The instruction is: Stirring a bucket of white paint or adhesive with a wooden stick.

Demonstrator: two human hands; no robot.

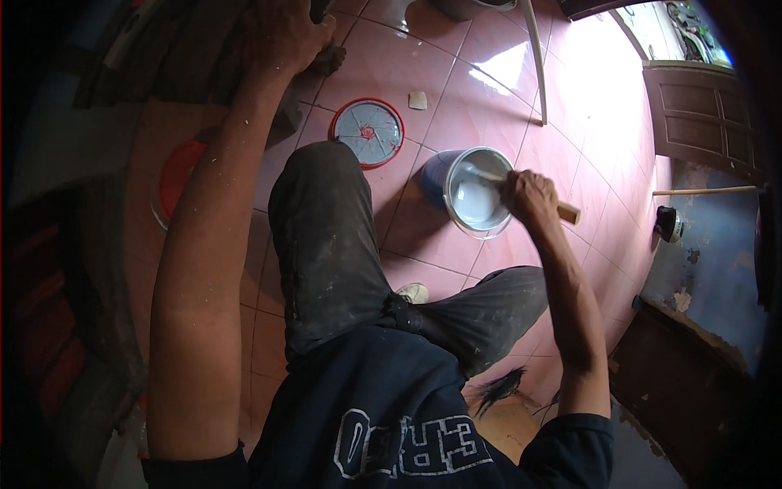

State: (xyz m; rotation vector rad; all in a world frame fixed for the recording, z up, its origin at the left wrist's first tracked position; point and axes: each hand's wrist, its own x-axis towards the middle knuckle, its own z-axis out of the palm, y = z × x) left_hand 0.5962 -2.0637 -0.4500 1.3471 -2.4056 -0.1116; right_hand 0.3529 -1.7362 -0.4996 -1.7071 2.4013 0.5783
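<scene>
My right hand [531, 198] is closed round a wooden-handled paintbrush [568, 213]. Its pale, paint-coated end reaches past the rim into a bucket of whitish paint [476, 204]. The bucket is blue outside and tilts toward me, its wire handle hanging over the near side. Far to the left, my left hand [285, 39] is stretched out beside dark furniture. A dark object [321, 10] shows at its fingers, which are mostly in shadow, so their grip is unclear. On the floor left of the bucket lies a grey lid with a red rim [367, 133], smeared with paint.
Pink tiles [440, 261] cover the floor. A small pale square [417, 100] lies near the lid. At the top stand a dark basin [464, 8] and a long pale stick [538, 73]. A red round container [179, 179] is behind my left forearm. A wooden door [705, 118] is at right.
</scene>
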